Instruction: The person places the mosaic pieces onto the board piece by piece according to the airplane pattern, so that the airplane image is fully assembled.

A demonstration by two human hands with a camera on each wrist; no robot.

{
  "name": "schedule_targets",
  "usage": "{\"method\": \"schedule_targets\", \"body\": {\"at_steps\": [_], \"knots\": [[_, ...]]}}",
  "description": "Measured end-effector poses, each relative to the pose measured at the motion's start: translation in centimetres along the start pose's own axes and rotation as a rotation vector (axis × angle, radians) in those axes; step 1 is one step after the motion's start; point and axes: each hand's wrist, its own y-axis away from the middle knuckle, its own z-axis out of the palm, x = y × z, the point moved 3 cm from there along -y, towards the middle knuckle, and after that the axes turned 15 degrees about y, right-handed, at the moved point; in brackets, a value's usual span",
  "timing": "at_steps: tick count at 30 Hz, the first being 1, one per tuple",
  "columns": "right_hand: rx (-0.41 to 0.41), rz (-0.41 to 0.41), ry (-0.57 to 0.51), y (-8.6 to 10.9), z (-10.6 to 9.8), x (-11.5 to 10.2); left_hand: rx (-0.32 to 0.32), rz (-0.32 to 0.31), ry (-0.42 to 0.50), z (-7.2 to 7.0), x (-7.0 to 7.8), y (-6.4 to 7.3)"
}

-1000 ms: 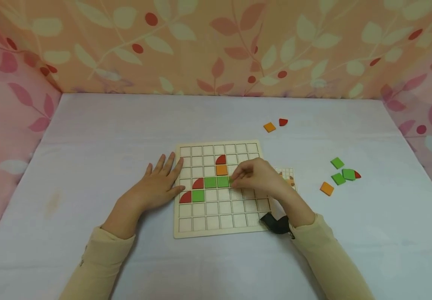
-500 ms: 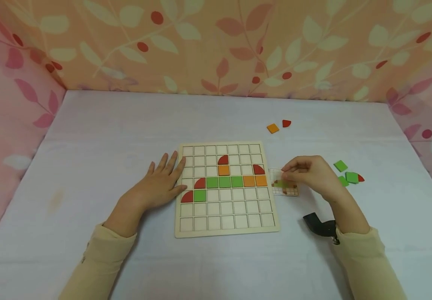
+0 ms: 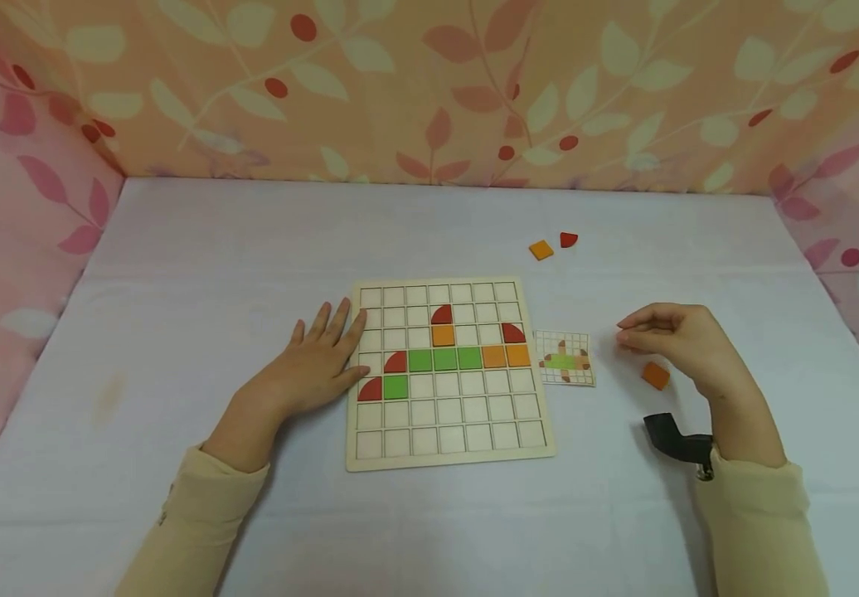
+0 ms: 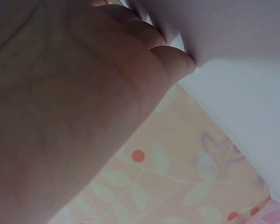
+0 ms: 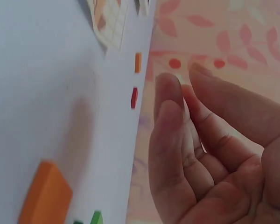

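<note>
A pale wooden grid board (image 3: 448,414) lies mid-table, with red quarter-round tiles, green square tiles (image 3: 444,359) and orange square tiles (image 3: 494,356) set in its cells. My left hand (image 3: 298,365) lies flat with spread fingers, fingertips and thumb on the board's left edge; the left wrist view shows its palm side (image 4: 98,84). Away from the board, my right hand (image 3: 691,344) hovers over the table, fingers loosely bent. Nothing sits between its thumb and fingertips in the right wrist view. Just below it is a loose orange square tile (image 3: 656,376).
A small pattern card (image 3: 565,358) lies against the board's right side. Farther back are another orange square (image 3: 541,249) and a red quarter-round (image 3: 568,240). A green tile (image 5: 97,218) shows in the right wrist view, hidden by the hand from the head. Patterned cloth (image 3: 370,91) walls the back.
My right hand has let go of a green square in the middle row and moved right, off the board and past the card. My left hand stays put.
</note>
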Motion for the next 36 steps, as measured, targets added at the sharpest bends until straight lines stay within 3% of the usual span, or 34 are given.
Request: {"method": "schedule_targets", "body": {"at_steps": [11,18,25,36], "knots": [[0.039,0.047,-0.022,0.6,-2.9,4.1,-0.004,0.002,0.009,0.0,0.1,0.0],[0.055,0.088,-0.057,0.8,-3.7,5.9,0.002,0.008,0.011,0.1,0.1,0.1],[0.036,0.154,0.07,0.8,-3.8,7.3,0.008,0.017,0.006,0.2,-0.1,0.0],[0.038,0.131,0.192,0.6,-3.5,8.0,0.014,0.022,0.002,0.2,-0.2,-0.1]]}}
